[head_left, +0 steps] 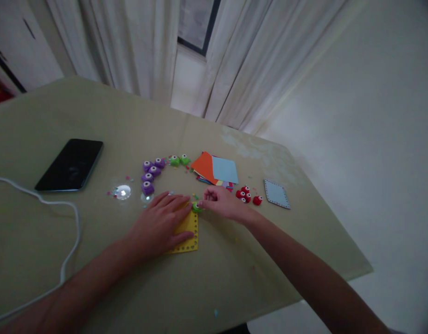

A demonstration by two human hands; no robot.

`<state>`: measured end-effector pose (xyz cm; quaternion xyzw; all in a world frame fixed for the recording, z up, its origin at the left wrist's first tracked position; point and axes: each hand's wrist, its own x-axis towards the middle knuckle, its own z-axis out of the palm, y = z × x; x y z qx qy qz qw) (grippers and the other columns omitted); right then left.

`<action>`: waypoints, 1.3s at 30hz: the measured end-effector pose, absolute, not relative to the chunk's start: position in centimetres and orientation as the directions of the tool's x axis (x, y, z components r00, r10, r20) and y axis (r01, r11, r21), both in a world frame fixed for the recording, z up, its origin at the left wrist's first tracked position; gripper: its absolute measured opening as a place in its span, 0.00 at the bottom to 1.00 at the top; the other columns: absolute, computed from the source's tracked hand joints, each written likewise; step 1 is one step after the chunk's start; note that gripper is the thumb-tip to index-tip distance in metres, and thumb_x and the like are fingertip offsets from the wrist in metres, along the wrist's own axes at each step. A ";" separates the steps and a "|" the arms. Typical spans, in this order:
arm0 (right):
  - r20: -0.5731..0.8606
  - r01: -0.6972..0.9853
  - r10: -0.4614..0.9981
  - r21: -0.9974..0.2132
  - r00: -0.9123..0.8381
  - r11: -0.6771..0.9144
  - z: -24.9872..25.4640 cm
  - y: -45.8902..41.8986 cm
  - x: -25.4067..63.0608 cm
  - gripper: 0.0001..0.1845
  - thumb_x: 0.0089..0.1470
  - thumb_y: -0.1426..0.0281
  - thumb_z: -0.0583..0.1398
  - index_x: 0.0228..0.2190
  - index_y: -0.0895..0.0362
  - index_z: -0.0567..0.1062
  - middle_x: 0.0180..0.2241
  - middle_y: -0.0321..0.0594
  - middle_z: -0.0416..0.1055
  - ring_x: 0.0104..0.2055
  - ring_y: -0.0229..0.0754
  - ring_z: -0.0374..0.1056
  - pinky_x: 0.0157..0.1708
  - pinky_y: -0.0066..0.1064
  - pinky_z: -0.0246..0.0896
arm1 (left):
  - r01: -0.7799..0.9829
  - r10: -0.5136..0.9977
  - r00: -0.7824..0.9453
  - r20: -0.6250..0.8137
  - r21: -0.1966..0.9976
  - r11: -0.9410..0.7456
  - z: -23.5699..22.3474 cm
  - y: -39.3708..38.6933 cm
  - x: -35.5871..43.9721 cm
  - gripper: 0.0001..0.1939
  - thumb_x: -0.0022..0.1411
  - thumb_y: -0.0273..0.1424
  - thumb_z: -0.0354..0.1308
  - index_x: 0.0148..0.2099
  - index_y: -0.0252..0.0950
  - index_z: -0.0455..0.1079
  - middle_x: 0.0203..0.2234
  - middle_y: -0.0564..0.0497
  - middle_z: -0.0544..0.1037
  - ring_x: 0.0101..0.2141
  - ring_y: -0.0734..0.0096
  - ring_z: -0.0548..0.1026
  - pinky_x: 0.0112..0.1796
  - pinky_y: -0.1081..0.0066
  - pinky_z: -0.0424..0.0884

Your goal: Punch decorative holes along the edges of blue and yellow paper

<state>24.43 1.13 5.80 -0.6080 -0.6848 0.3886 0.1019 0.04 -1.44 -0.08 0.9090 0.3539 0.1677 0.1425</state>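
Note:
My left hand (165, 225) lies flat with fingers spread on a yellow paper sheet (194, 243), hiding much of it. Small shaped holes run along the sheet's right and lower edges. At its upper right corner is a small green paper punch (196, 207) with an eye on it. My right hand (219, 202) is closed, its thumb and curled fingers at this punch's right side. Small punched-out paper bits (195, 197) lie just beyond.
Beyond my hands are several purple punches (147, 177), two green punches (175, 160) and stacked coloured paper (225, 170). Red punches (245, 194) and a hole-edged light blue sheet (277, 194) lie rightward. A black tablet (73, 164) and white cable (76, 227) lie leftward.

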 end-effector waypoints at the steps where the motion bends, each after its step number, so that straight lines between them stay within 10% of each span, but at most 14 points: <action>1: -0.243 0.725 0.948 -0.688 -0.206 -0.019 5.3 0.4 24.2 0.12 0.64 0.60 0.66 0.37 0.56 0.75 0.27 0.29 0.66 0.31 0.38 0.62 0.31 0.28 0.52 | 0.599 0.692 0.695 0.195 0.375 -0.708 0.0 -1.4 0.0 0.31 0.67 0.46 0.68 0.68 0.40 0.73 0.68 0.40 0.74 0.65 0.42 0.71 0.68 0.41 0.59; 7: -0.009 0.771 0.976 -0.614 -0.220 0.168 4.2 -2.9 23.8 0.11 0.68 0.65 0.62 0.46 0.56 0.82 0.32 0.37 0.76 0.32 0.41 0.67 0.36 0.31 0.58 | 0.616 0.702 0.695 0.159 0.373 -0.694 0.8 -1.4 0.1 0.32 0.67 0.47 0.68 0.68 0.40 0.73 0.68 0.41 0.74 0.66 0.43 0.71 0.70 0.42 0.57; 16: 0.091 0.945 0.991 -0.320 0.097 -0.063 5.4 -3.9 29.5 0.14 0.64 0.74 0.59 0.48 0.56 0.82 0.41 0.46 0.82 0.41 0.49 0.75 0.41 0.35 0.62 | 0.611 0.699 0.698 0.153 0.381 -0.694 0.9 -1.5 0.2 0.32 0.69 0.46 0.66 0.69 0.38 0.72 0.68 0.39 0.74 0.66 0.44 0.71 0.70 0.43 0.56; 24: 0.183 0.848 0.966 -0.468 -0.181 0.248 4.9 1.6 22.7 0.13 0.66 0.74 0.61 0.51 0.57 0.79 0.48 0.45 0.79 0.46 0.44 0.75 0.49 0.33 0.66 | 0.603 0.701 0.684 0.203 0.382 -0.700 0.8 -1.7 0.3 0.33 0.69 0.49 0.64 0.68 0.37 0.71 0.65 0.38 0.75 0.63 0.44 0.72 0.68 0.45 0.60; 29: 0.173 0.912 0.950 -0.277 -0.261 0.301 4.4 9.0 18.5 0.25 0.71 0.69 0.60 0.66 0.57 0.71 0.63 0.51 0.73 0.65 0.48 0.67 0.65 0.37 0.59 | 0.593 0.686 0.699 0.203 0.371 -0.714 1.2 -1.6 0.3 0.33 0.69 0.48 0.65 0.68 0.37 0.72 0.65 0.38 0.75 0.62 0.43 0.72 0.67 0.44 0.61; 39: 0.063 0.917 0.940 -0.206 -0.335 0.341 3.6 6.6 19.1 0.17 0.71 0.73 0.61 0.58 0.56 0.78 0.53 0.50 0.81 0.57 0.53 0.73 0.59 0.41 0.62 | 0.651 0.740 0.659 0.136 0.389 -0.652 1.4 -1.1 -0.1 0.30 0.69 0.45 0.67 0.66 0.36 0.72 0.66 0.38 0.75 0.63 0.44 0.72 0.64 0.47 0.66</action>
